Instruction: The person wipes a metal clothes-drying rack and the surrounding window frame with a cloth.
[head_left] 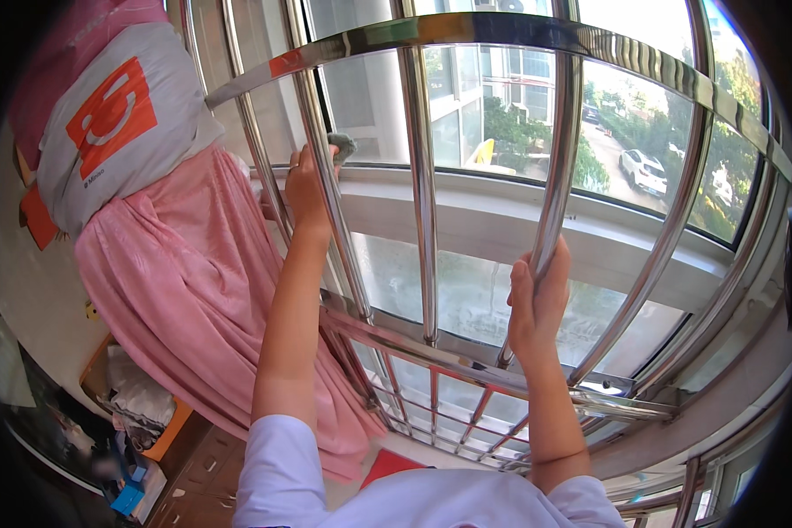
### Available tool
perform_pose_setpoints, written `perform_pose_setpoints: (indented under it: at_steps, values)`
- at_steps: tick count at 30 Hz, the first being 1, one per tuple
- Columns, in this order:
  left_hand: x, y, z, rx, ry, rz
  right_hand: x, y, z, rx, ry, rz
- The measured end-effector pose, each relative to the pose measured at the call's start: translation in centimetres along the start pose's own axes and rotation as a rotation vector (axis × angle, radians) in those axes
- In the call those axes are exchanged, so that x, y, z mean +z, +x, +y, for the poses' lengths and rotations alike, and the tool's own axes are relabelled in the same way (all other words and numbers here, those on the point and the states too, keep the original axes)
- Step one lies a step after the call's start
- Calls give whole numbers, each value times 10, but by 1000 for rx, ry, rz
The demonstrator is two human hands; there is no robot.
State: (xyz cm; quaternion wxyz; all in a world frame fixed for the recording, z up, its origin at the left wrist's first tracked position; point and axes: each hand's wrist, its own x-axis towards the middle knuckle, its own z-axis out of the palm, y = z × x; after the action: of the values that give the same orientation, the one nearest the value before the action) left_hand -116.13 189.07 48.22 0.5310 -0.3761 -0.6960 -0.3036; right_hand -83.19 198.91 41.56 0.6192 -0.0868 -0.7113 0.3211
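Observation:
My left hand [308, 189] reaches through the metal window bars and holds a grey-green cloth [342, 146] against the window near its frame. Part of that hand is behind a bar, and most of the cloth is hidden by the fingers. On the right, my right hand [539, 304] is wrapped around an upright shiny bar [558, 176]. Behind the bars stands the window pane [493, 114], with a white window frame [493, 207] running across below it. The lower pane [466, 290] looks streaky and hazy.
A pink curtain [194, 264] hangs at the left, with a white bag [123, 114] above it. A curved metal rail [466, 29] crosses the bars at the top; a lower rail [422, 348] crosses below. An orange-edged box [172, 429] sits at lower left above brown drawers [204, 466].

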Motion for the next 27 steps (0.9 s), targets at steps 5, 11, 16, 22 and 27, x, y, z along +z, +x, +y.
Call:
perform_pose_setpoints:
  at_steps: [5,11,16,22,27]
  values:
    - [-4,-1,-4,68,-251,-159,2,0,1,23,22,28]
    - [-9,26,-5,309,-297,-169,0,0,-1,35,93,5]
    - [-9,55,-4,470,206,47,-3,-1,2,28,125,-14]
    - [-16,111,-13,378,368,209,-4,-3,3,69,136,-21]
    - [6,88,-13,113,-4,147,-3,-5,6,56,152,-15]
